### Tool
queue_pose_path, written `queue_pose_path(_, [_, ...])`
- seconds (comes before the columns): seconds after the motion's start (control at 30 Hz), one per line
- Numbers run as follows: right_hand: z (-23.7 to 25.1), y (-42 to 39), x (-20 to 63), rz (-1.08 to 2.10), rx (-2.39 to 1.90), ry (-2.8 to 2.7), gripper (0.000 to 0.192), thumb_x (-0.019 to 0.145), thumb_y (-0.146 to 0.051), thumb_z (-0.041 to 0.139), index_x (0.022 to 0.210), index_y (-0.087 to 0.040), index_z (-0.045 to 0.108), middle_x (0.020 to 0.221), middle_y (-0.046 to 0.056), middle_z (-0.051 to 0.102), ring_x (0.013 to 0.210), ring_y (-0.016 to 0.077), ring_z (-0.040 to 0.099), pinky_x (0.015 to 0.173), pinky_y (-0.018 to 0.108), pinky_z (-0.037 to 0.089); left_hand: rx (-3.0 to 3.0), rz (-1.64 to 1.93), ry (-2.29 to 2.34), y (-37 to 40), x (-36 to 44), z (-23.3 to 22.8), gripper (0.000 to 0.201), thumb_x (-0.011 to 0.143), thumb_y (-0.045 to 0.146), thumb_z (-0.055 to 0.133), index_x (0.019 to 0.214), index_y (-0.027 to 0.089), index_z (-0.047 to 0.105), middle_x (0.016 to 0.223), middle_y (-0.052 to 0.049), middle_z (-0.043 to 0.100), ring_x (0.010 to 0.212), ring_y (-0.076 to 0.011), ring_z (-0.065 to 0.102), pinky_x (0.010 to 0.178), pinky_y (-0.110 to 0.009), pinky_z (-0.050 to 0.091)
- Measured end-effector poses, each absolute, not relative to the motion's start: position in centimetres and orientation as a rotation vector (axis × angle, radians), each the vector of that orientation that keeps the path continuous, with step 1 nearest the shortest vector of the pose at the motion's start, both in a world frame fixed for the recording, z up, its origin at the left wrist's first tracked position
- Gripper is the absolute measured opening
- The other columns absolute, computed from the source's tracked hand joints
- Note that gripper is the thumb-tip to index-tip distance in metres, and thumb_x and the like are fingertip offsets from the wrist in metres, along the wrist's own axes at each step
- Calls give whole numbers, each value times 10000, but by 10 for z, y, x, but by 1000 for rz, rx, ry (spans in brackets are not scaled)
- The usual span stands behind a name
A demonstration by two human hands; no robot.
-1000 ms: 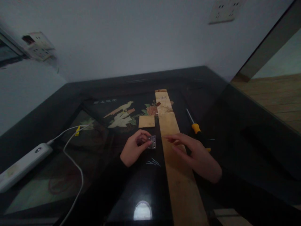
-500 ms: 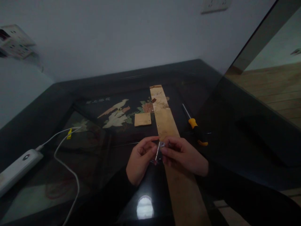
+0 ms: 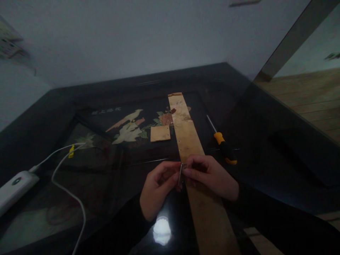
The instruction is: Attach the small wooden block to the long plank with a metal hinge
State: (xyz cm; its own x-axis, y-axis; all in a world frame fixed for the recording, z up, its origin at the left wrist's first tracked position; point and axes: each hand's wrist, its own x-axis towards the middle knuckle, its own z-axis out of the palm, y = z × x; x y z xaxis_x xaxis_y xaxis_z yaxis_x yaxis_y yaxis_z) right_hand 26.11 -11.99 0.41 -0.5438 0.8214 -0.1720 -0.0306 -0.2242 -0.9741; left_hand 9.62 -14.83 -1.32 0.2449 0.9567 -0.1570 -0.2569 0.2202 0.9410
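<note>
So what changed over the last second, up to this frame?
The small metal hinge, pinched flat on the table by the left hand a second ago, is now lifted, edge-on, over the near part of the long wooden strip. The right hand left the strip and joined the grip. The small wooden square, screwdriver and power strip kept their places; the camera tilted slightly.

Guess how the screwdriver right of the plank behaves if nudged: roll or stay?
The screwdriver lies flat on the glossy dark table, so it would probably slide easily. Its handle looks rounded, so it may well roll sideways. The thin shaft looks stiff and the tool light; unlikely to tip, since it already lies down.
</note>
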Motion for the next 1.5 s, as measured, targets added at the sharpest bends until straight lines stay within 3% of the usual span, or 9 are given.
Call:
queue_pose_path(0.37, [11, -122, 263, 1624, -1113, -1772, 321, 822, -423, 469, 704, -128, 519, 670, 1, 534, 618, 56, 466, 562, 181, 368, 1020, 1032, 1053, -145, 92, -9, 141, 739, 206, 663, 867, 149, 645, 748, -23, 682, 573, -97, 600, 533, -195, 509])
queue_pose_path(0.53, [7, -124, 263, 1537, -1145, -1824, 326, 830, -427, 459, 713, -132, 536, 671, 0, 543, 610, 56, 453, 555, 182, 348, 1315, 1036, 1234, -145, 89, -7, 223, 766, 208, 624, 980, 185, 684, 790, -32, 707, 533, -99, 593, 514, -203, 501])
queue_pose_path(0.8, [2, -125, 261, 1432, -1201, -1762, 342, 776, -451, 536, 661, -130, 559, 601, -19, 514, 565, 46, 430, 527, 176, 331, 1849, 1114, 1111, -147, 88, -7, 328, 779, 103, 590, 1060, 254, 662, 983, -54, 681, 893, -169, 605, 781, -276, 486])
queue_pose_path(1.23, [4, -125, 263, 1419, -1207, -1740, 323, 739, -449, 580, 664, -135, 589, 638, 1, 577, 613, 69, 493, 580, 194, 377, 1652, 1095, 1120, -149, 88, -7, 306, 747, 149, 646, 1023, 277, 677, 893, -23, 677, 719, -114, 614, 656, -210, 502])
queue_pose_path(1.5, [9, -125, 267, 1375, -1156, -1810, 303, 818, -405, 484, 714, -138, 583, 662, 0, 574, 603, 58, 487, 562, 180, 368, 1349, 1048, 1220, -147, 87, -9, 241, 773, 219, 630, 1004, 260, 683, 871, -10, 716, 671, -111, 643, 646, -198, 517])
